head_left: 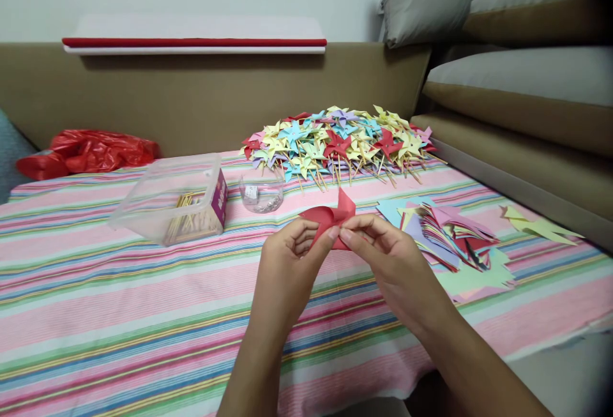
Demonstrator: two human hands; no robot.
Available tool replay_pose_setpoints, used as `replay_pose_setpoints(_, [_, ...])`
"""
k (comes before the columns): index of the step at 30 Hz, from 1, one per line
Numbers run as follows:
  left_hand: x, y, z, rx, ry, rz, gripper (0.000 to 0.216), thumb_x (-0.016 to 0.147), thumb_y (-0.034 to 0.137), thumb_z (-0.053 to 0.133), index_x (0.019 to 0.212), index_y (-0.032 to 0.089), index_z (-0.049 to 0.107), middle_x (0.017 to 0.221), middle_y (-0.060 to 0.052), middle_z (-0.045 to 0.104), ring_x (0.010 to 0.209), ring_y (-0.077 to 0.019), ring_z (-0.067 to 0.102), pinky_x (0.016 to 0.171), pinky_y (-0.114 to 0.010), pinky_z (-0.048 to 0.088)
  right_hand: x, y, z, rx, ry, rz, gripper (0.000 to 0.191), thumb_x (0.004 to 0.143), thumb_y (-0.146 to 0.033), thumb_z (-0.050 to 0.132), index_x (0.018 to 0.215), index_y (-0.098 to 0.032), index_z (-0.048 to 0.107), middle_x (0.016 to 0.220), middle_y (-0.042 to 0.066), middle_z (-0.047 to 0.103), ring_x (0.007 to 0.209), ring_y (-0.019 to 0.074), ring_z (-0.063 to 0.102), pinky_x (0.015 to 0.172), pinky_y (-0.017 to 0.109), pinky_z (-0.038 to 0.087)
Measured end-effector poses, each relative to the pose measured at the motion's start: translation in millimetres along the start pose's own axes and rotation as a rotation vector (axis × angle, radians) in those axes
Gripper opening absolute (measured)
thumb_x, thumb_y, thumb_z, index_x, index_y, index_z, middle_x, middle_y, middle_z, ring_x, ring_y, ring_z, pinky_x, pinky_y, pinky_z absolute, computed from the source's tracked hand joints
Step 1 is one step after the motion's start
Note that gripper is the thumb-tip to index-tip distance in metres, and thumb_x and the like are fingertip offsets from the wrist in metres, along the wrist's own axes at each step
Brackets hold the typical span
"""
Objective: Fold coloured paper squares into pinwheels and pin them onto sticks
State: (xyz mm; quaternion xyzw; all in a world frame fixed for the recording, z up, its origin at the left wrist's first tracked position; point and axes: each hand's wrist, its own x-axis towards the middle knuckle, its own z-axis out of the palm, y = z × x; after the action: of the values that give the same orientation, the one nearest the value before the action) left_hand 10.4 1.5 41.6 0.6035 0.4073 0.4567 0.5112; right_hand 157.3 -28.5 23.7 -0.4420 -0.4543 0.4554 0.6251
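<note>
A red paper pinwheel (pixel 331 215), partly folded, is held above the striped cloth between both my hands. My left hand (pixel 287 264) pinches its centre with thumb and fingers closed. My right hand (pixel 390 264) pinches the same spot from the right, fingers closed on the paper. A stack of coloured cut paper squares (pixel 450 235) lies just right of my right hand. A heap of finished pinwheels on sticks (pixel 338 142) lies farther back.
A clear plastic box of wooden sticks (pixel 175 203) lies tilted at the left, a small clear tub of pins (pixel 262 192) beside it. A red plastic bag (pixel 89 152) sits at the far left. Sofa cushions (pixel 517 85) rise at the right. A yellow paper piece (pixel 539 225) lies apart.
</note>
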Motion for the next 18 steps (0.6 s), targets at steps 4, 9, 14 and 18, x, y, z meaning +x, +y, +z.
replay_pose_setpoints(4, [0.0, -0.1, -0.3, -0.011, -0.009, -0.002, 0.025, 0.086, 0.037, 0.073, 0.081, 0.015, 0.064, 0.07, 0.001, 0.058, 0.065, -0.0093, 0.049, 0.058, -0.021, 0.039, 0.7, 0.3, 1.0, 0.091, -0.007, 0.008, 0.014, 0.087, -0.031, 0.078, 0.095, -0.025, 0.068, 0.096, -0.003, 0.066, 0.091, 0.012, 0.063, 0.085, 0.025, 0.05])
replay_pose_setpoints(9, [-0.4, 1.2, -1.8, -0.024, -0.021, 0.003, 0.023, 0.085, 0.035, 0.074, 0.08, 0.015, 0.065, 0.066, 0.003, 0.056, 0.063, -0.0088, 0.049, 0.055, -0.02, 0.037, 0.2, -1.1, 2.3, 0.191, 0.001, 0.021, 0.022, 0.084, -0.029, 0.081, 0.095, -0.025, 0.062, 0.093, -0.004, 0.065, 0.09, 0.0106, 0.062, 0.084, 0.022, 0.049])
replay_pose_setpoints(14, [0.3, 2.4, -1.9, -0.088, -0.058, 0.015, 0.014, 0.086, 0.028, 0.074, 0.082, 0.017, 0.067, 0.062, 0.005, 0.054, 0.064, -0.0099, 0.057, 0.056, -0.019, 0.04, 0.0, -2.4, 2.7, 0.272, -0.008, 0.074, 0.042, 0.082, -0.027, 0.083, 0.112, -0.032, 0.055, 0.098, -0.003, 0.072, 0.09, 0.0125, 0.067, 0.088, 0.027, 0.05])
replay_pose_setpoints(18, [0.3, 0.3, -2.4, -0.049, -0.057, 0.038, 0.013, 0.087, 0.028, 0.073, 0.084, 0.017, 0.067, 0.072, 0.002, 0.065, 0.073, -0.0122, 0.064, 0.063, -0.021, 0.046, -0.2, -3.5, 2.8, 0.293, 0.003, 0.114, 0.055, 0.081, -0.027, 0.084, 0.126, -0.034, 0.054, 0.105, -0.002, 0.073, 0.096, 0.0142, 0.068, 0.093, 0.029, 0.05])
